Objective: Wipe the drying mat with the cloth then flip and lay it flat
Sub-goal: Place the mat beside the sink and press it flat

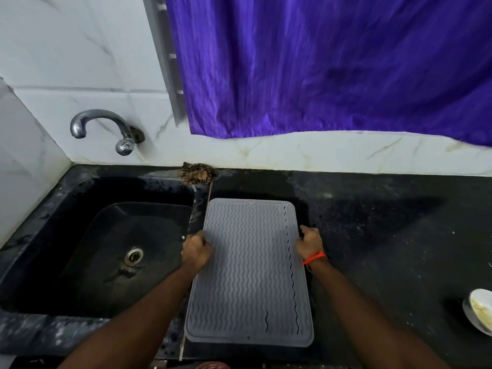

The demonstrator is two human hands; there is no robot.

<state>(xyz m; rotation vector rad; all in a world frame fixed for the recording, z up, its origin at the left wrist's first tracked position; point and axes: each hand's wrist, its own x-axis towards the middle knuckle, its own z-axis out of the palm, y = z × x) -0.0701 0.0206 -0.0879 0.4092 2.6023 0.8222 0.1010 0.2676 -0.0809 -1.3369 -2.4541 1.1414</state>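
Grey drying mat (249,272) with wavy ridges lies on the black counter (372,235), just right of the sink (106,249), long side running away from the person. Ridged face is up; small notch at the far edge. Left hand (196,253) grips the mat's left long edge, fingers curled round it, about halfway along toward the far end. Right hand (310,242) grips the right long edge at roughly the same level, fingers curled over the rim. Red thread band (314,258) on the right wrist. Both forearms come in from the bottom of the frame, one on each side of the mat. The mat's near edge sits close to the counter's front edge; cannot tell whether the gripped edges are lifted off the counter or only touching it. A crumpled brown patterned cloth (198,173) sits at the back of the counter against the wall, between the sink and the mat's far end, apart from both hands. Metal tap (106,129) on the white tiled wall above the sink; drain (134,256) visible in the basin. Purple curtain (332,62) hangs above the counter. White dish (482,311) at the right edge of frame, partly cut off, well apart from the mat.
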